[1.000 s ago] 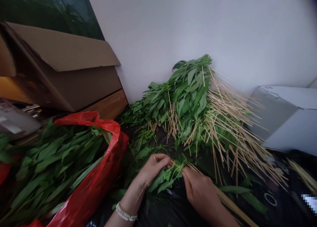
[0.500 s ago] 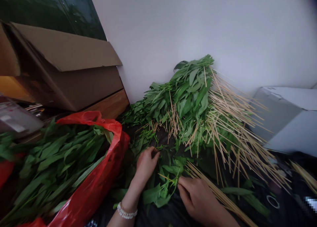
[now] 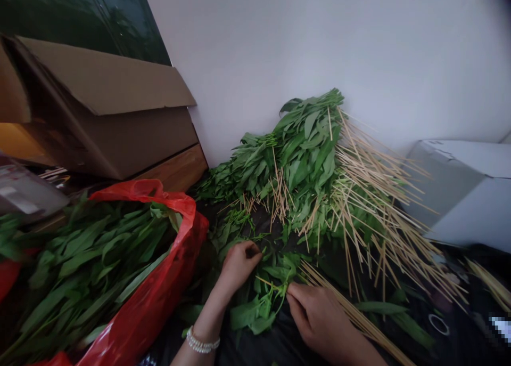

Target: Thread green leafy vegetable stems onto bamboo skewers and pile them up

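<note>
My right hand (image 3: 313, 315) is closed round a thin bamboo skewer (image 3: 265, 283), whose tip sticks out to the left. Water spinach-like green leaves (image 3: 249, 314) hang at the skewer by bright stems, beside the fingers. To the upper left, my left hand (image 3: 241, 262) wears a beaded bracelet and has its thumb and fingertips pinched together. A pale green tip shows at those fingertips, but what they hold is mostly hidden. Loose leafy stems (image 3: 235, 225) lie just beyond the left hand on a dark cover.
A red plastic bag (image 3: 187, 249) full of long leaves stands at left. Behind it sits an open cardboard box (image 3: 139, 137). Heaped skewered greens (image 3: 311, 137) lean on the wall. Bare skewers (image 3: 371, 328) lie by my right hand, and a white box (image 3: 475, 206) is at right.
My left hand has shifted slightly right and down, closer to the skewer, with fingertips pinched. My right hand and the skewer have barely moved.
</note>
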Available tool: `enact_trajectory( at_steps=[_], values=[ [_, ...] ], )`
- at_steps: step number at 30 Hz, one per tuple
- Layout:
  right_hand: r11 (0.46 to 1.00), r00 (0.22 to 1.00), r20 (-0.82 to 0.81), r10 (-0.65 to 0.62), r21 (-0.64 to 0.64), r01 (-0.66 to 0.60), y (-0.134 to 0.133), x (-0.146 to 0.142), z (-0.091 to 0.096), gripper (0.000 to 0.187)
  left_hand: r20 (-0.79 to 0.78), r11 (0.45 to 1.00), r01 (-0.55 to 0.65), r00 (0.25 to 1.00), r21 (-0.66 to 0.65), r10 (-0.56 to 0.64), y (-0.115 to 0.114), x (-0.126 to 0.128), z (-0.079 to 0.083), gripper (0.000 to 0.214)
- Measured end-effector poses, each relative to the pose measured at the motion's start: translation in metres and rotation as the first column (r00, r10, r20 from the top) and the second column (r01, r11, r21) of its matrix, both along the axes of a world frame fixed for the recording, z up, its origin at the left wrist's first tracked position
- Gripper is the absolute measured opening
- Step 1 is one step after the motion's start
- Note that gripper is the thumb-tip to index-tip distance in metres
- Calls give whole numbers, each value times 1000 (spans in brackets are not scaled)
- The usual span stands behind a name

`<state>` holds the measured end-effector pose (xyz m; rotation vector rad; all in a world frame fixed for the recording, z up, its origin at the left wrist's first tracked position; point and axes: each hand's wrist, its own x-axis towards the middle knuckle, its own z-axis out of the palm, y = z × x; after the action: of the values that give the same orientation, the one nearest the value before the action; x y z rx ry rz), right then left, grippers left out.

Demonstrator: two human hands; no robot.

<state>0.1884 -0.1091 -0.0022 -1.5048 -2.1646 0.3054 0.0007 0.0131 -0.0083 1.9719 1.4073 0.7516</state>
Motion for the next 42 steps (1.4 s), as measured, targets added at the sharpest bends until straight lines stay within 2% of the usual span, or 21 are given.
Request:
enact_trajectory(
  at_steps=[5, 8, 10, 13, 17, 28, 42],
  values=[
    [999, 998, -54, -43, -11, 42, 2, 4, -3, 22, 256, 999, -32, 966, 7, 29, 1, 4, 3, 15],
    [995, 991, -88, -100, -4, 100, 4, 6, -5, 24, 451, 996, -8, 891, -89, 48, 0, 7, 8, 25],
    [991, 986, -111, -128, 9, 130, 6, 7, -6, 25, 519, 984, 25, 852, -178, 73, -2, 8, 12, 35],
    [986, 977, -138, -164, 7, 166, 7, 7, -7, 26, 537, 962, 48, 836, -269, 108, -6, 10, 16, 35],
    [980, 969, -150, -196, -7, 198, 7, 8, -8, 27, 547, 946, 89, 831, -311, 102, -11, 13, 17, 29],
    [979, 962, -182, -204, -52, 198, 7, 6, -7, 29, 554, 943, 87, 825, -321, 112, -15, 17, 21, 25],
    [979, 963, -179, -202, -54, 196, 8, 6, -10, 29, 548, 951, 64, 828, -303, 119, -15, 17, 18, 23]
  ],
)
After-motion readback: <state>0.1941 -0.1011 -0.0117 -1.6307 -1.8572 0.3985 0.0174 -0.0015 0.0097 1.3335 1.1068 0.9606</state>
